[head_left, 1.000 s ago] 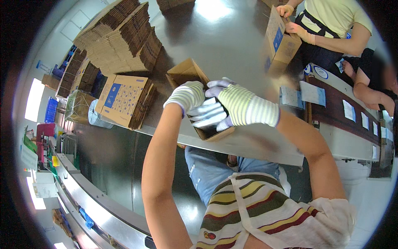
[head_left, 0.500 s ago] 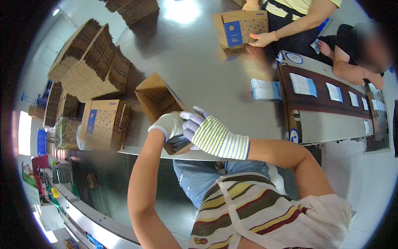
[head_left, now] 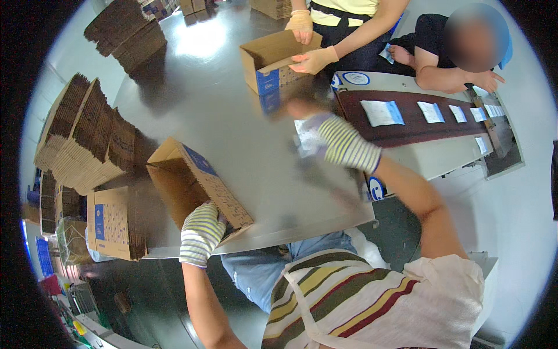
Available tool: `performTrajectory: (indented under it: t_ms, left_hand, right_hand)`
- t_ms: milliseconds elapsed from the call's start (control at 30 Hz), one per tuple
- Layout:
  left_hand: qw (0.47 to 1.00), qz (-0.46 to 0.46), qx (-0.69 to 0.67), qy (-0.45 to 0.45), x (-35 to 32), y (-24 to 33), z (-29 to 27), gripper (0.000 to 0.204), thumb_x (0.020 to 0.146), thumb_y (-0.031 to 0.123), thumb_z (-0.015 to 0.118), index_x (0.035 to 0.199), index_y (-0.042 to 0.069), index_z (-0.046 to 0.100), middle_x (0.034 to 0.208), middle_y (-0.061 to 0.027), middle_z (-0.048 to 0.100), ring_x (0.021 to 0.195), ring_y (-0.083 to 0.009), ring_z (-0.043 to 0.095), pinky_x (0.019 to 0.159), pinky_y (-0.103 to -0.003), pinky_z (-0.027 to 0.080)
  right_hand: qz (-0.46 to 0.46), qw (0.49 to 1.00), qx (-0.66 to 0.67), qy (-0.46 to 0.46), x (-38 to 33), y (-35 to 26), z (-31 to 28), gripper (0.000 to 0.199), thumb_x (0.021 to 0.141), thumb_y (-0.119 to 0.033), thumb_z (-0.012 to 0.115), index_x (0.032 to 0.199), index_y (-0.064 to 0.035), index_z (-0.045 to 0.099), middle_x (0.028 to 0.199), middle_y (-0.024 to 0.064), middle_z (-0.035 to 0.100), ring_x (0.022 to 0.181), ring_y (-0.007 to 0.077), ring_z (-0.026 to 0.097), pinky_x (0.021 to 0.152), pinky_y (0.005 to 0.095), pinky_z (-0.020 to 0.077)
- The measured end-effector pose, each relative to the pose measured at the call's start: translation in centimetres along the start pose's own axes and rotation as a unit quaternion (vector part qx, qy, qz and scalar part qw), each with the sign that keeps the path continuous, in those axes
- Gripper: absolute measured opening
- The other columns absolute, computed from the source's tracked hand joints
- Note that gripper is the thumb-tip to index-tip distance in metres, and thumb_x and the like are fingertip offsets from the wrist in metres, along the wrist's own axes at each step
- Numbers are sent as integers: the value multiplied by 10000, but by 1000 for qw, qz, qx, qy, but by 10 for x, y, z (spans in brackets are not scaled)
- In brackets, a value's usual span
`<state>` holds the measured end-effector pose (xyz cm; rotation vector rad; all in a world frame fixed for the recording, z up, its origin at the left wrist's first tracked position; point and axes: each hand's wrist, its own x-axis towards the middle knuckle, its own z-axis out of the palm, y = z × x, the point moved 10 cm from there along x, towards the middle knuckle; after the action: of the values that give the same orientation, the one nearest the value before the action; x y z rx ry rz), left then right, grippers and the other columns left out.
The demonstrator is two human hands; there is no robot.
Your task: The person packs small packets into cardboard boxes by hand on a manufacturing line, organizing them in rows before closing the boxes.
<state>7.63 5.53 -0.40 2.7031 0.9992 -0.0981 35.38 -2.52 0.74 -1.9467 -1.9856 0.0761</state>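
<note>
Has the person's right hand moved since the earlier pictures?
Yes. Judged against the fixed conveyor, the right hand has moved rightward, leaving the open box and coming close to the conveyor's left end.

Prob. no legible txt, box point(head_left: 214, 187) incl.

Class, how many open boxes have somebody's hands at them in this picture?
2. One open box is at the person's left hand, near the edge of the grey table; the second box is farther off, held by a co-worker's hands.
</note>
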Motion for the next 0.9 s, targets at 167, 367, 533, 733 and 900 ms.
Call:
performTrajectory:
  t_ms: [167, 367, 533, 733, 900]
  left_hand:
    - [1000, 8, 19, -12, 4, 9, -2, 267, 764, 229, 581, 905, 5, 612, 908, -197, 626, 894, -348, 595, 796, -420, 473]
    - [1000, 3, 18, -14, 8, 8, 0, 276, 771, 239, 580, 914, 5, 610, 909, -199, 627, 895, -347, 596, 801, -420, 474]
    - [999, 18, 28, 3, 1, 6, -1, 298, 788, 249, 573, 951, 2, 608, 922, -203, 629, 902, -345, 597, 798, -416, 477]
    - [1000, -2, 15, -10, 0, 4, -3, 288, 797, 251, 563, 935, 3, 607, 911, -208, 626, 899, -350, 593, 796, -423, 472]
    - [1000, 10, 11, -3, 3, 10, -8, 274, 796, 241, 553, 926, 7, 608, 908, -210, 626, 902, -353, 591, 800, -430, 468]
  right_hand:
    - [224, 964, -140, -12, -57, 194, -78, 312, 799, -234, 589, 1051, -55, 624, 1005, 202, 632, 971, 358, 594, 875, 420, 457]
    - [279, 899, -292, -170, -128, 315, -95, 488, 750, -42, 607, 1224, -117, 518, 1330, 178, 462, 1248, 344, 411, 1045, 396, 327]
    - [243, 903, -142, -325, -84, 268, -70, 487, 632, -47, 677, 1109, -54, 580, 1068, 185, 611, 1017, 356, 563, 881, 402, 444]
    - [4, 964, -2, -267, 25, 121, -15, 379, 693, -178, 702, 1012, 2, 605, 927, 166, 645, 847, 278, 620, 758, 365, 480]
    - [73, 927, -12, -367, 39, 146, 85, 495, 681, -272, 717, 1058, 26, 598, 980, 182, 651, 871, 302, 627, 770, 381, 498]
